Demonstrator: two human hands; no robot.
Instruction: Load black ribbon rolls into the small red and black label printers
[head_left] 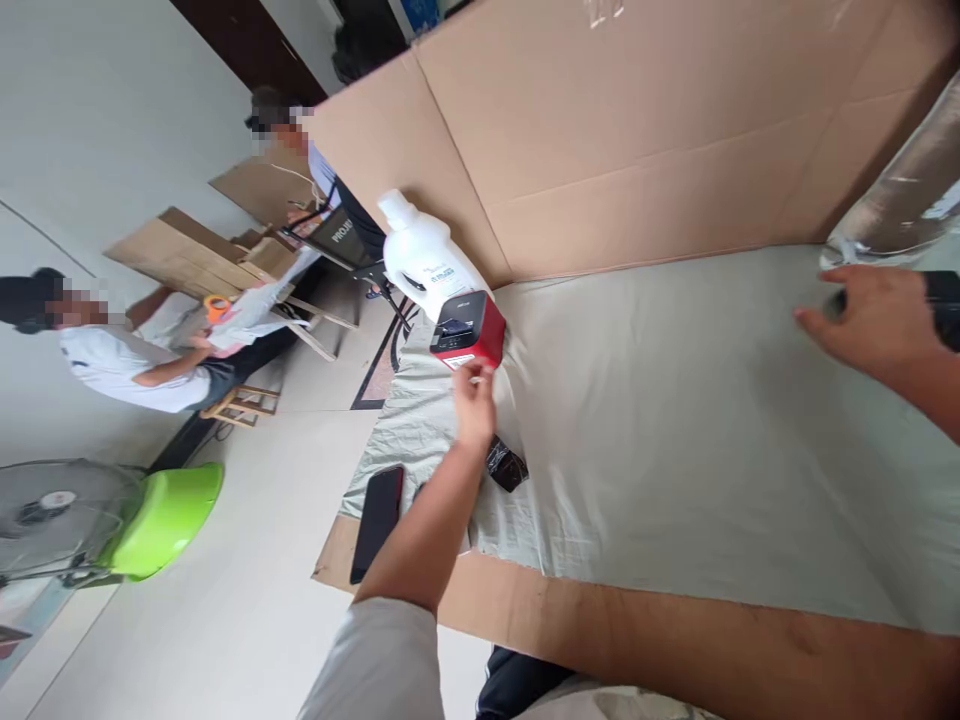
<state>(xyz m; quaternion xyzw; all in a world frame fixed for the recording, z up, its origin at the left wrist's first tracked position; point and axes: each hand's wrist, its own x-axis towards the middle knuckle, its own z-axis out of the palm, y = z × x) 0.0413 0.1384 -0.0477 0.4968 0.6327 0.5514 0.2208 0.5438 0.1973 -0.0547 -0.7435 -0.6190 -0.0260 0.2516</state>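
My left hand touches the near edge of the red label printer in front of the white jug, fingers loose, gripping nothing; a square two-sided hold seems steadiest.

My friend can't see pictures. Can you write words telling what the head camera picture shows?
A person's left hand touches a red and black device on a pale cloth, beside a white jug. Their right hand rests by a shiny roll; a phone lies near, and two people sit behind.
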